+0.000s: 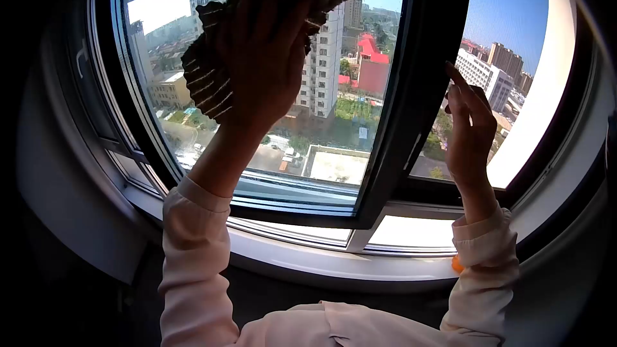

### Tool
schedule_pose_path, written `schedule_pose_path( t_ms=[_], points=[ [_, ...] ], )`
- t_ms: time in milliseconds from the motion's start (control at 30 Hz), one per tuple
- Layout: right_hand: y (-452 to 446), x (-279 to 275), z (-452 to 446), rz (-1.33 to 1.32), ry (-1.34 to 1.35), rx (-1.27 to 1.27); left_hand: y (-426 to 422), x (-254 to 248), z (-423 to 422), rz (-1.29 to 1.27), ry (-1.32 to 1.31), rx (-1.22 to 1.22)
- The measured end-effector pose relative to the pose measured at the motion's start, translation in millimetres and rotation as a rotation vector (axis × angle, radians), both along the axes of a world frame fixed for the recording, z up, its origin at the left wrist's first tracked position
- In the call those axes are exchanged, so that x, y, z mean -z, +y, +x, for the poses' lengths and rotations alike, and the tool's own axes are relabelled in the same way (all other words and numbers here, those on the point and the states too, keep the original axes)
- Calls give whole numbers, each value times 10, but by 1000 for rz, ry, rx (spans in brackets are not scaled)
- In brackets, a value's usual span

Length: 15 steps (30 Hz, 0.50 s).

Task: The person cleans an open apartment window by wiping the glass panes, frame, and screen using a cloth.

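Cloth (207, 83), dark, crumpled and pale-striped, lay against smooth glass (353, 122) beneath the left hand (267, 64), fingers spread; the right hand (472, 132), fingers loosely bent, was near the black frame (429, 51).

No readable text, labels, brands, numbers or signs.

Pale pink, loose long-sleeved top (199, 270)
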State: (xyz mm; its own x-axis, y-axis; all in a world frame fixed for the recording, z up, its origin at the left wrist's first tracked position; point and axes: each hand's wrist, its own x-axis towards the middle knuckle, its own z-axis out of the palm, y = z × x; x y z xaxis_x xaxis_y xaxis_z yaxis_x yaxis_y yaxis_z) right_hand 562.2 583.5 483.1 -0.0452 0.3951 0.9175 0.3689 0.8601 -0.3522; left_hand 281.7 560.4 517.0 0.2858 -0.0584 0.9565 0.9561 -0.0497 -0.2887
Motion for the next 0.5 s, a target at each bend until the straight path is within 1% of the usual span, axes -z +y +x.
schedule_pose_path(
  t_ms=[33,67,100,133,167,200,233,300,333,367,400,433,467,500],
  points=[
    [-9,36,55,10,61,-11,-50,192,128,-90,24,35],
    [43,122,169,57,81,6,-29,632,301,-166,-6,197],
    [47,216,267,57,95,3,-80,1133,504,-326,70,203],
    [50,312,365,57,108,-1,-90,1708,725,-388,154,245],
    [53,409,463,57,121,-4,-68,2313,851,-479,299,248],
    [39,493,568,47,63,32,18,2635,914,-434,346,185],
    [59,604,655,13,59,33,101,2955,978,-387,390,123],
    [151,799,783,-31,78,-43,165,2474,1133,-267,288,85],
    [183,836,827,-34,62,-56,186,1995,1184,-377,178,117],
    [210,860,863,-39,46,-69,215,1336,1281,-290,98,131],
    [236,861,891,-43,55,-93,215,670,1360,-227,73,140],
    [270,844,923,-7,38,-111,232,32,1415,-108,122,126],
    [289,823,942,-17,60,-152,295,-432,1463,-1,119,88],
    [308,801,959,-26,80,-190,376,-805,1449,34,152,150]
  ],
)
